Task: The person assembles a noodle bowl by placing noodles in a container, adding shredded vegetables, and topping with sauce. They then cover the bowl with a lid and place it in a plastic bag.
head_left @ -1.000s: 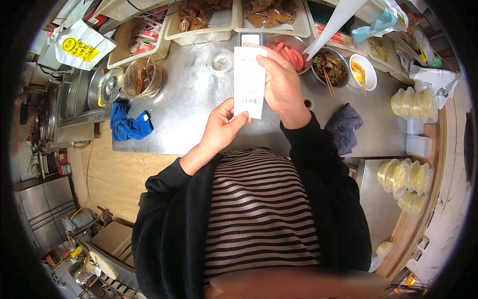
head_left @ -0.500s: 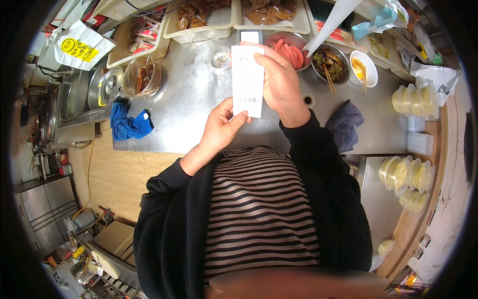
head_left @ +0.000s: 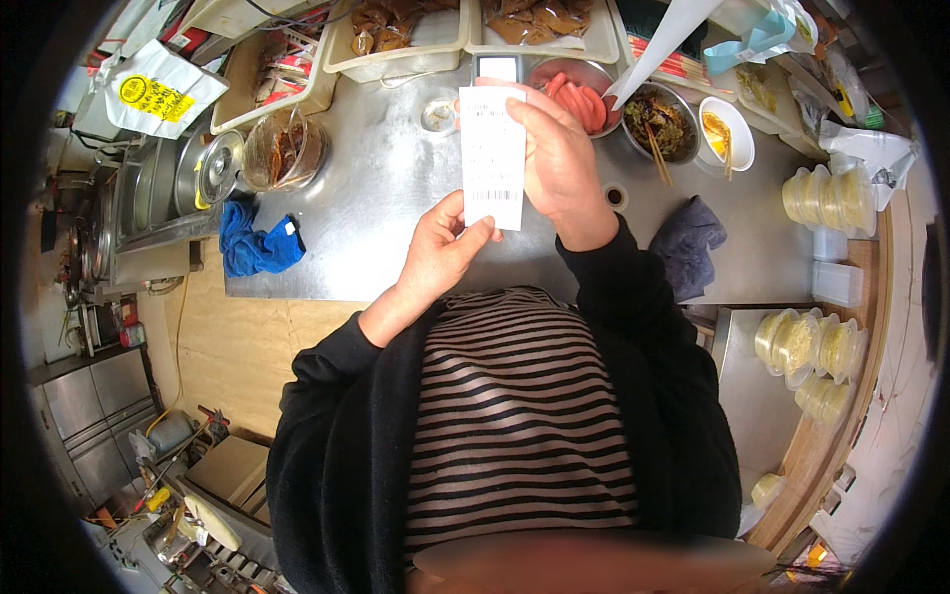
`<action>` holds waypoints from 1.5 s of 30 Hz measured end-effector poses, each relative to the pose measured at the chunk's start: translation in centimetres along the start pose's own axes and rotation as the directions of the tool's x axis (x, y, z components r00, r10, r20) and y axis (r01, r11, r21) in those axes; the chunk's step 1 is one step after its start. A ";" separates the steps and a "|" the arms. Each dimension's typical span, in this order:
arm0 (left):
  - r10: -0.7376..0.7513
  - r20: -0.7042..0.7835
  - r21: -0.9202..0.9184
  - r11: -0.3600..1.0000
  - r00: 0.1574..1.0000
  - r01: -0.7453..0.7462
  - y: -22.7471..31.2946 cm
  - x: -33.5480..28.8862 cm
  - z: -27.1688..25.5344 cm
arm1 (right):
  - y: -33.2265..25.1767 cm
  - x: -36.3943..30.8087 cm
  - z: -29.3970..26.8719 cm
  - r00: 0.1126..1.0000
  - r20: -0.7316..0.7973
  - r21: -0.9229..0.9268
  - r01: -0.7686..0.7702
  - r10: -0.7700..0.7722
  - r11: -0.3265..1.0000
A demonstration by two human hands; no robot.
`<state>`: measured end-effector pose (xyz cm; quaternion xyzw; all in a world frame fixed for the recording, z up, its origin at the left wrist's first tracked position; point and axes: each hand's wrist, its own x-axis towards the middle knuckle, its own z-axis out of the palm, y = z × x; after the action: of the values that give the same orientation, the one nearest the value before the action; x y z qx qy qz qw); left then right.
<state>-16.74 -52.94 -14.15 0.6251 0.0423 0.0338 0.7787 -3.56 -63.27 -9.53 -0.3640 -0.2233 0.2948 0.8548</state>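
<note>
I hold a long white paper receipt [head_left: 492, 153] upright in front of me with both hands, above a steel counter [head_left: 376, 208]. My right hand [head_left: 559, 163] grips its right edge and top, fingers wrapped behind it. My left hand [head_left: 442, 247] pinches its lower left corner. Both forearms wear black sleeves over a striped top.
Behind the receipt stand a steel bowl of red strips [head_left: 579, 94], a bowl of dark greens with chopsticks [head_left: 661, 121], a white bowl [head_left: 724, 134] and trays of cooked food [head_left: 396, 30]. A blue cloth [head_left: 255, 243] lies left, a grey cloth [head_left: 688, 243] right. Stacked lidded tubs [head_left: 826, 198] sit far right.
The receipt and both hands have stayed almost in place; the paper has shifted very slightly lower in the picture.
</note>
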 end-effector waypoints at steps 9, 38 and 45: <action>-0.007 0.005 -0.008 1.000 1.000 0.007 -0.2 0.3 -0.2 | 0.1 0.3 -0.3 1.000 0.009 -0.030 -0.017 0.017 0.999; -0.023 -0.003 -0.011 1.000 1.000 0.023 0.1 0.5 -0.2 | 0.1 0.7 -0.4 0.999 -0.018 -0.009 -0.039 0.039 0.999; -0.022 0.011 -0.022 1.000 1.000 0.022 0.1 0.6 -0.2 | 0.1 0.7 -0.4 0.999 -0.016 -0.019 -0.035 0.035 0.999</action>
<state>-16.21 -52.67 -14.13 0.6161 0.0446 0.0223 0.7861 -2.88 -62.98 -9.72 -0.3782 -0.2131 0.3048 0.8477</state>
